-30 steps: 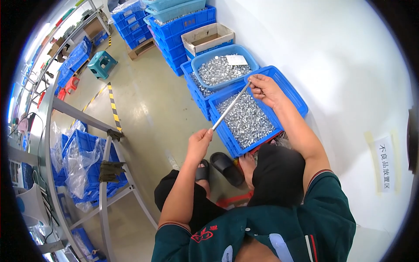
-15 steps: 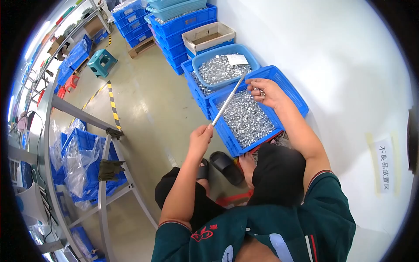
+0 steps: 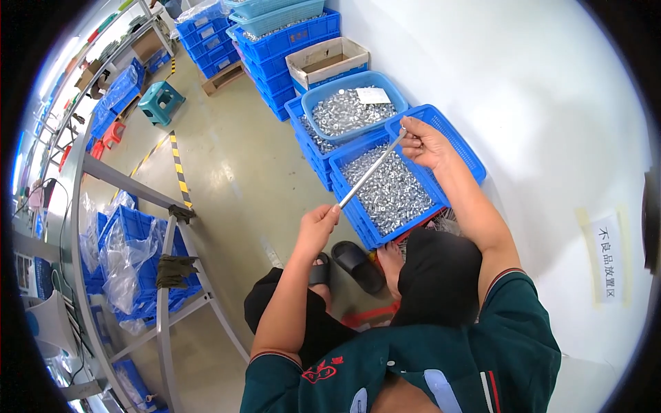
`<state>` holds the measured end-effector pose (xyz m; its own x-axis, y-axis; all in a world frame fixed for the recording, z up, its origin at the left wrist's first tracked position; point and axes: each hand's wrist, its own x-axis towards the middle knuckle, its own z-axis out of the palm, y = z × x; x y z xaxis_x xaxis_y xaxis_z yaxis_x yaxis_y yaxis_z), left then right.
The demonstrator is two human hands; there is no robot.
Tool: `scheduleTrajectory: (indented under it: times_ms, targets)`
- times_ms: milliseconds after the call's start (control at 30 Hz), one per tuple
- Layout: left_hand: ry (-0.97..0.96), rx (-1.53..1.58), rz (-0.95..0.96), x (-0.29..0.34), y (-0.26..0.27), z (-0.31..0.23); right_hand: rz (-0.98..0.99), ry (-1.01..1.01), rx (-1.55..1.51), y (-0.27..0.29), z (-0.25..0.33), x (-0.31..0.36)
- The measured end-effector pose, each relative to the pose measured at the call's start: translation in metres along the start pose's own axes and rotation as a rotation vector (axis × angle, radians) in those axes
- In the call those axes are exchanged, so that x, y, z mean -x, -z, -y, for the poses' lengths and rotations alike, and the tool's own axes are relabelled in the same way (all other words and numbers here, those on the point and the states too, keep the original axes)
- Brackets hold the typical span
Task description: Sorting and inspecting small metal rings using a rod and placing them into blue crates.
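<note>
A slim silver metal rod [image 3: 372,172] slants up and to the right over a blue crate [image 3: 354,224] full of small shiny metal parts [image 3: 389,189]. Its lower end is gripped by my left hand [image 3: 319,226], fingers closed. At the upper end, the thumb and fingers of my right hand [image 3: 425,146] are pinched around a small metal part [image 3: 404,129] that meets the rod's tip. The part's exact shape is too small to make out, and the curled fingers hide whatever else the palm holds.
Beyond the crate, a light-blue basin [image 3: 310,103] of similar parts rests on stacked crates. A blue perforated basket [image 3: 475,162] sits by the white wall [image 3: 537,138]. Further back are a white-edged box [image 3: 330,69] and tall crate stacks. A metal frame [image 3: 163,323] stands at left.
My right hand has closed its fingertips at the rod's upper end, where it was slightly apart before. The rod has tilted a little lower and shifted right, along with my left hand.
</note>
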<state>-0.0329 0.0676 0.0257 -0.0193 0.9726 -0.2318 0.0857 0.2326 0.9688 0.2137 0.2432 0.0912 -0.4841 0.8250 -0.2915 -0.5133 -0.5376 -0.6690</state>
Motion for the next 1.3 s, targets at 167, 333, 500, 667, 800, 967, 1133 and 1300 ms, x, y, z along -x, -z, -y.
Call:
scheduleTrajectory:
  times_ms: [167,333,500,667,800,967,1133,1300]
  targets:
    - [0.001,-0.015,0.0,-0.002,0.006,-0.001,0.008,0.006,0.024,-0.006,0.005,0.001]
    - [0.003,-0.003,0.01,-0.002,0.007,-0.005,0.042,-0.002,0.086,-0.011,0.011,0.004]
    - [0.001,0.028,0.031,0.002,0.008,-0.009,0.066,-0.044,0.096,-0.008,0.012,0.005]
    - [-0.003,0.058,0.053,0.008,0.01,-0.006,0.009,-0.031,0.09,-0.008,0.007,0.012]
    - [0.0,0.043,0.035,0.008,0.01,-0.003,0.12,-0.03,0.203,-0.009,0.006,0.015]
    - [-0.036,-0.079,-0.012,0.005,0.008,-0.004,0.049,0.183,0.917,-0.018,0.023,0.023]
    - [0.03,0.122,0.091,-0.011,0.001,-0.026,0.207,0.017,0.769,-0.037,0.015,0.008]
    - [0.074,0.159,0.018,-0.014,-0.006,-0.012,0.223,-0.203,0.388,-0.017,-0.016,-0.002]
